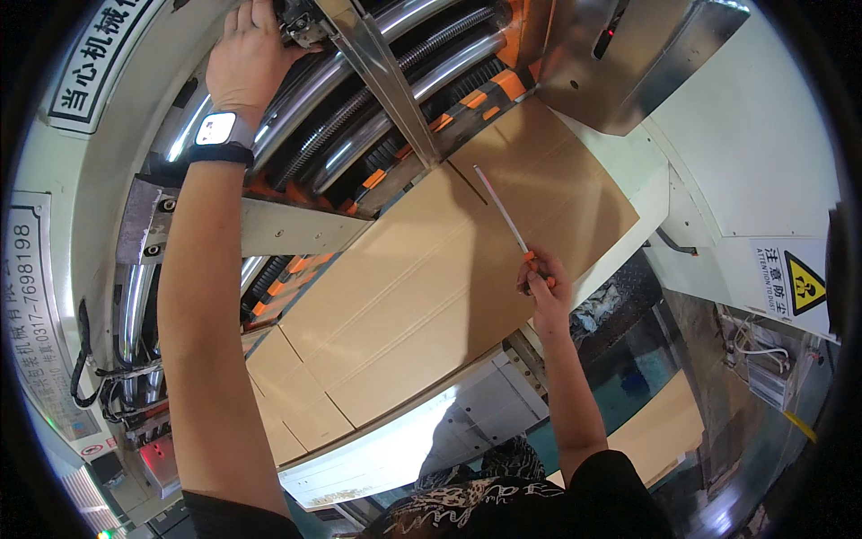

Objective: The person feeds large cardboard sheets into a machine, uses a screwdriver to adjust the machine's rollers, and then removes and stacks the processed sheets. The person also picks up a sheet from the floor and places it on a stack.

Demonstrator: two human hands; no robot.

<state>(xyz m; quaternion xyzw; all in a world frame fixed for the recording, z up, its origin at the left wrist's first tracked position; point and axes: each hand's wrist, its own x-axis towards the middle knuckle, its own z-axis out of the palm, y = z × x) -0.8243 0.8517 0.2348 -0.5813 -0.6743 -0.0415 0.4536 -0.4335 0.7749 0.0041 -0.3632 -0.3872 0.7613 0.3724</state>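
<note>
A long-shafted screwdriver (503, 208) with an orange and black handle is in my right hand (546, 286), its fingers closed round the handle. The shaft points up and left, above a sheet of brown cardboard (395, 296) with fold lines and cut slots. At the upper left, my left hand (247, 58) reaches to the machine, its fingers bent and its thumb against a small dark metal fitting (303, 25). The top frame edge cuts off part of this hand. A watch (215, 130) is on my left wrist.
Shiny rollers and threaded rods (314, 135) run behind the cardboard, crossed by a slanting metal bar (382, 76). A metal guard (642, 63) juts out at the upper right. More cardboard (660, 422) lies low on the right. Cables (108, 382) hang at the left.
</note>
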